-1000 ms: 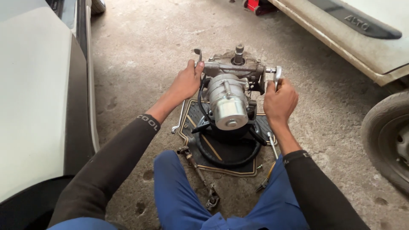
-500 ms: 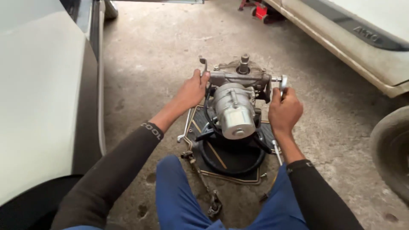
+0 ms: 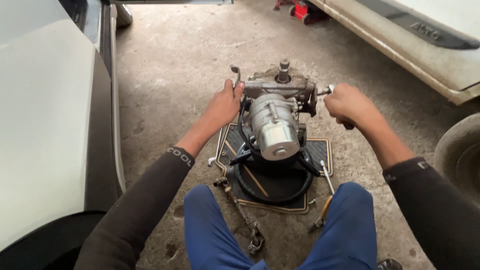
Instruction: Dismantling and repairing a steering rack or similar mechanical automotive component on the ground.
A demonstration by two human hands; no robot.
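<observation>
A grey metal steering column assembly (image 3: 280, 107) with a silver cylindrical motor (image 3: 274, 132) stands upright on a black steering wheel (image 3: 272, 187), which rests on a black floor mat (image 3: 320, 147). My left hand (image 3: 225, 105) grips the left side of the assembly's housing. My right hand (image 3: 350, 105) is closed around a tool handle (image 3: 326, 91) that meets the housing's right side.
A white car body (image 3: 45, 110) fills the left; another white car (image 3: 415, 35) and its tyre (image 3: 462, 160) stand at the right. A jointed shaft (image 3: 240, 210), a spanner (image 3: 216, 150), a wrench (image 3: 327, 176) and pliers (image 3: 320, 215) lie on the concrete around the mat. A red jack (image 3: 300, 9) sits far back.
My right hand has shifted outward to the right along the tool handle. My left hand stays on the housing. The view has tilted down slightly.
</observation>
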